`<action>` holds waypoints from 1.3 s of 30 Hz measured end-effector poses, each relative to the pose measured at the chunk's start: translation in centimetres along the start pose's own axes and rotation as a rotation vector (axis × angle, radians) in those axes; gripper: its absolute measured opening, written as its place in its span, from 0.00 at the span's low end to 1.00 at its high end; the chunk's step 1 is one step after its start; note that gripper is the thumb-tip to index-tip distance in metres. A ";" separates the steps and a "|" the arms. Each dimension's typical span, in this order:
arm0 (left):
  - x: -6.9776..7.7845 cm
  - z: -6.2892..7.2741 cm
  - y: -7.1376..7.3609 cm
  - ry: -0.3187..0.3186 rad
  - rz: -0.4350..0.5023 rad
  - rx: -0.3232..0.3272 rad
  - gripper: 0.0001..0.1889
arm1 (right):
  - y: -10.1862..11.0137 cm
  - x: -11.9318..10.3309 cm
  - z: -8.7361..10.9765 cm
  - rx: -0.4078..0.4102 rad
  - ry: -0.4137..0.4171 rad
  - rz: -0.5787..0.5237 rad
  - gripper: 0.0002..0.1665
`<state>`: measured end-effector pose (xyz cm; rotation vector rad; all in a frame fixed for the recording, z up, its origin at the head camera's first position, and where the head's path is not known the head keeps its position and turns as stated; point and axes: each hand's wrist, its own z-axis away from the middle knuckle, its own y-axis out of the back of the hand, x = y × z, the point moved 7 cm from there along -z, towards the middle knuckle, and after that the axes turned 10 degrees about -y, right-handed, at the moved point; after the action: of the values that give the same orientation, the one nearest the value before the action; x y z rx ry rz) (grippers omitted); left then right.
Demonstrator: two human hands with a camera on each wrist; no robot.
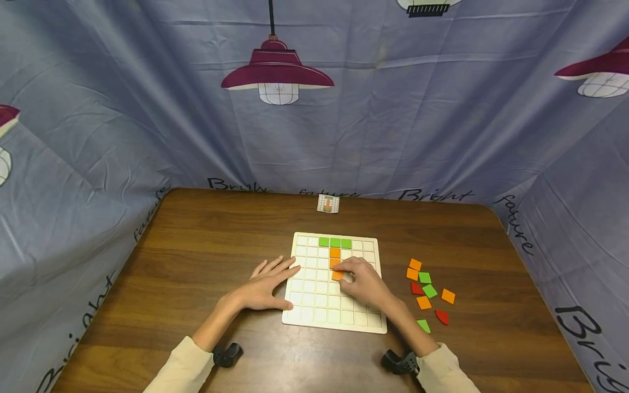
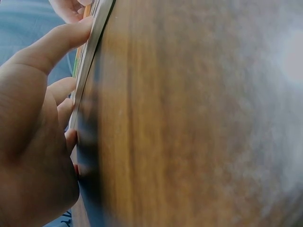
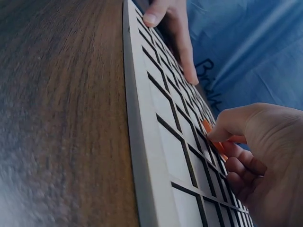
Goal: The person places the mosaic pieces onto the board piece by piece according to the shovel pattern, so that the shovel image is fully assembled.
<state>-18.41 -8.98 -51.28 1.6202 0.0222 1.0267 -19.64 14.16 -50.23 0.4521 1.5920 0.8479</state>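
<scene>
A white grid board point(image 1: 307, 315) lies on the table in the head view. My left hand point(image 1: 262, 289) rests with spread, nearly straight fingers on the board's left edge, the thumb near its lower left. With thumb and fingers, my right hand point(image 1: 365, 281) pinches an orange square tile point(image 1: 337, 275) at a middle cell. Directly above it in that column are two orange tiles point(image 1: 335, 252), topped by a row of three green tiles point(image 1: 335, 242). The right wrist view shows the held orange tile point(image 3: 207, 126) at the fingertips, partly hidden by the hand.
Right of the board lie loose orange tiles point(image 1: 448, 296), green tiles point(image 1: 429, 291) and red rounded pieces point(image 1: 442, 317). A small pattern card point(image 1: 328, 203) sits at the table's back edge. Behind the wooden table point(image 1: 221, 229) hangs a blue-grey curtain point(image 1: 393, 131).
</scene>
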 end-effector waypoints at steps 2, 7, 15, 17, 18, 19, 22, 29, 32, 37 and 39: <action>0.0 0.0 -0.1 -0.001 0.000 0.000 0.47 | -0.2 0.0 0.1 0.000 0.000 0.008 0.21; 0.0 0.0 -0.1 -0.001 -0.003 -0.002 0.47 | -0.3 -0.1 0.2 -0.006 0.002 0.012 0.21; -0.1 0.1 -0.2 -0.003 0.004 -0.003 0.47 | -0.5 -0.1 0.1 -0.013 0.012 0.020 0.21; -0.1 0.1 -0.3 -0.002 0.003 -0.003 0.47 | -0.5 -0.2 0.1 -0.017 0.011 0.021 0.21; -0.1 0.1 -0.3 -0.002 0.002 -0.003 0.47 | -0.5 -0.2 0.1 -0.019 0.011 0.020 0.20; -0.1 0.1 -0.3 -0.001 0.002 -0.003 0.47 | -0.5 -0.2 0.1 -0.022 0.010 0.018 0.20; -0.1 0.1 -0.3 -0.003 -0.001 -0.003 0.47 | -0.5 -0.3 0.0 -0.025 0.008 0.013 0.19; -0.1 0.0 -0.2 -0.001 0.002 -0.005 0.47 | -0.4 -0.2 0.0 -0.009 0.019 0.020 0.18; -0.1 0.0 -0.2 0.001 0.002 -0.007 0.47 | 0.0 -0.1 0.1 0.010 0.014 -0.012 0.17; -0.1 -0.1 -0.2 -0.003 0.007 -0.002 0.47 | 1.8 0.8 0.4 0.077 0.012 -0.043 0.16; -0.1 -0.1 -0.1 -0.005 0.009 -0.001 0.47 | 2.7 1.5 0.6 0.118 0.012 -0.033 0.15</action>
<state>-18.46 -8.93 -51.47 1.6236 0.0118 1.0292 -19.80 17.16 -49.29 0.5044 1.6622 0.7355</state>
